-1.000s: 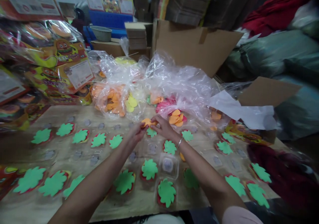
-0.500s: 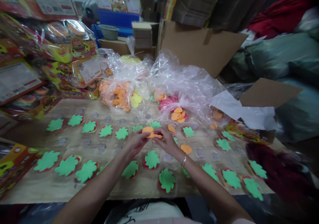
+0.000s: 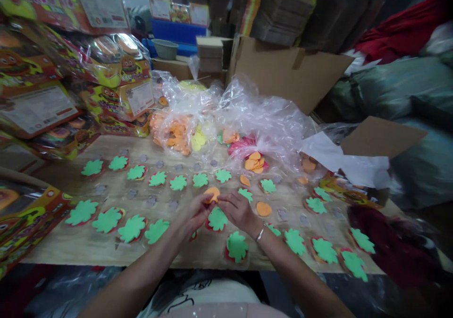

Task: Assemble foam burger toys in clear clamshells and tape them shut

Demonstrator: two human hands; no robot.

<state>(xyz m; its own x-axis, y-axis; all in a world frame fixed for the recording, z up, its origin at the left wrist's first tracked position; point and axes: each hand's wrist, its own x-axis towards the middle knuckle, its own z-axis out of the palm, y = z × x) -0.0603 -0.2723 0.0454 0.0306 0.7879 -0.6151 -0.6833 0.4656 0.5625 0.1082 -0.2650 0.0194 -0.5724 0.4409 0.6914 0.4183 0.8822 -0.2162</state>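
**Both hands pinch one orange foam piece**

The left hand [image 3: 194, 214] and right hand [image 3: 238, 211] meet above the tabletop [image 3: 71, 248]. The fingers of both pinch the orange foam piece [image 3: 213, 194] at their tips. A green leaf cutout [image 3: 217, 219] lies just below the fingers, and a loose orange disc [image 3: 264, 209] lies to their right.

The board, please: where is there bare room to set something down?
Bare: the near edge of the board, below the large green leaves, and its far-left corner by the boxed packs. Crowded: around the left hand, right hand and orange piece, and by the plastic bags.
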